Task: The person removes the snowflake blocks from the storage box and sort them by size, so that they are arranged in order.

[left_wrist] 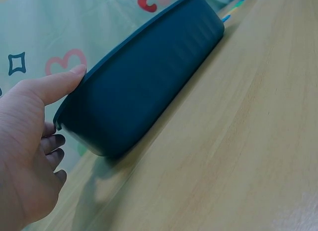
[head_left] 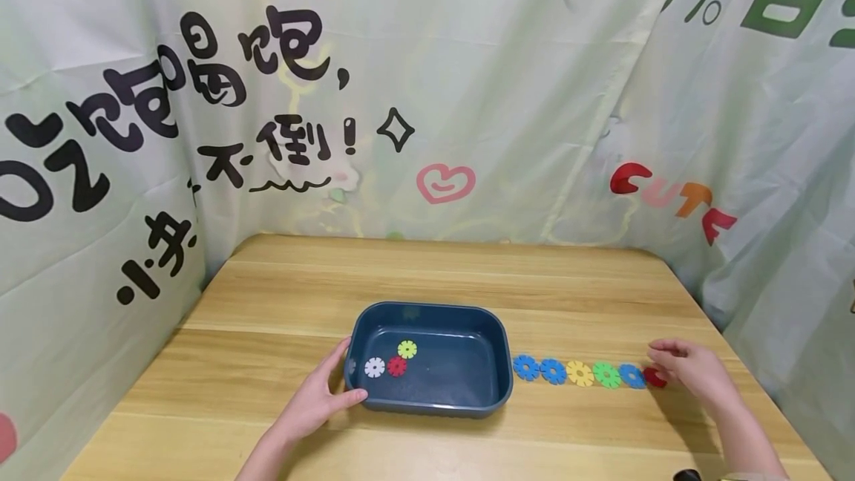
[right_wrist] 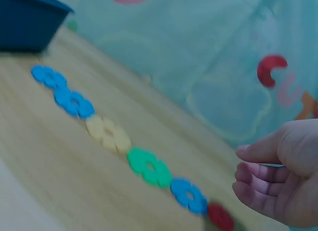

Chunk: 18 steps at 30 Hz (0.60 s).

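Pale green patterned fabric curtains hang behind and beside the wood-grain tabletop. Above the tabletop's far edge they bear a pink heart outline; above its far left corner, bold black Chinese characters; above its far right corner, multicoloured "CUTE" lettering.

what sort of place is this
Probably an indoor corner set up for tabletop play or craft, though I can't be sure: printed cloth hangs around a wooden table, which holds a tray and colourful flower-shaped pieces.
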Each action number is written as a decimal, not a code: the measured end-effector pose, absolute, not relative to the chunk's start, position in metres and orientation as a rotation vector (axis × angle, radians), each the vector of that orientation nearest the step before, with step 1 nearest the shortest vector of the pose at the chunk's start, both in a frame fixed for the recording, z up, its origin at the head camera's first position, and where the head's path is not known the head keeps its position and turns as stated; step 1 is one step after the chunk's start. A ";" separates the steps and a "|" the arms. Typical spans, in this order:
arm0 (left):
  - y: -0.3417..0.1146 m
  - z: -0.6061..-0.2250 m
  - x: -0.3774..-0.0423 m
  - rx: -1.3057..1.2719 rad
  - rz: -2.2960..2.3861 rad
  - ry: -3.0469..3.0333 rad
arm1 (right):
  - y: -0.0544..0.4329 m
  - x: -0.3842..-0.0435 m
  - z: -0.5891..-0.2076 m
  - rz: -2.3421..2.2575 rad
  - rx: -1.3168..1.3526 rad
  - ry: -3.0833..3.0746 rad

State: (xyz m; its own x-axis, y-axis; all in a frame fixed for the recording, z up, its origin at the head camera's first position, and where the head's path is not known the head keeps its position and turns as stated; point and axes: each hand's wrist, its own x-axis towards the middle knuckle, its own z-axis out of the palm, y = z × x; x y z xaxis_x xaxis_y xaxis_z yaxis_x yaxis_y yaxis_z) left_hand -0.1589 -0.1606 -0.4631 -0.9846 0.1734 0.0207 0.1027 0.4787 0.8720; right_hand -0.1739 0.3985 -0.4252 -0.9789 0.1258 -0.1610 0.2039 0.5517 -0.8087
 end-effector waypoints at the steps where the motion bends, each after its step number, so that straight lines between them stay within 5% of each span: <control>1: -0.161 -0.463 -0.159 0.246 1.549 2.642 | 0.393 -0.174 -0.422 -1.409 0.251 2.708; 18: -0.161 -0.463 -0.160 0.241 1.559 2.632 | 0.294 -0.195 -0.371 -1.503 -0.113 2.691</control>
